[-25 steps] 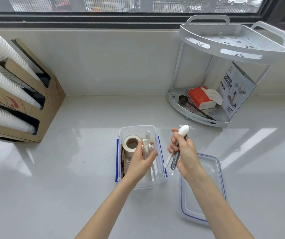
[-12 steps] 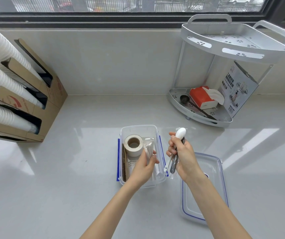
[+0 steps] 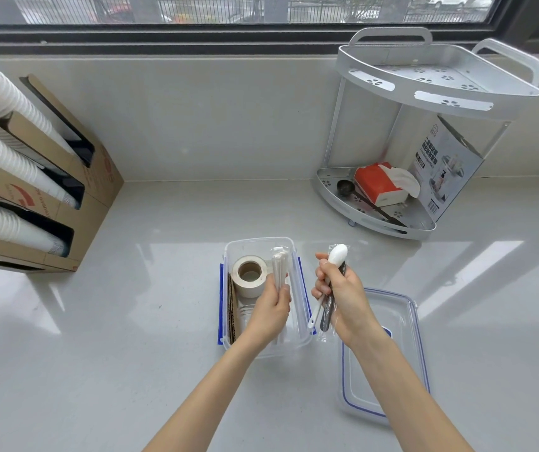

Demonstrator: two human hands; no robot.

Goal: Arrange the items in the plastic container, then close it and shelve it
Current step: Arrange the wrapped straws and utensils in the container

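Note:
A clear plastic container with blue side clips stands open on the white counter. Inside it lie a roll of beige tape, brown cardboard pieces along its left wall and wrapped white utensils. My left hand is inside the container, closed on those wrapped utensils. My right hand hovers just right of the container and grips a white spoon and a dark utensil in clear wrap. The clear lid with a blue seal lies flat under my right forearm.
A white two-tier corner rack stands at the back right; its lower tier holds a red tissue pack, a dark scoop and a printed box. Cardboard dispensers with stacked white cups line the left. A window ledge runs behind.
My left hand has shifted the wrapped utensils within the container, lining them along its length. My right hand has stayed beside the container with its spoons.

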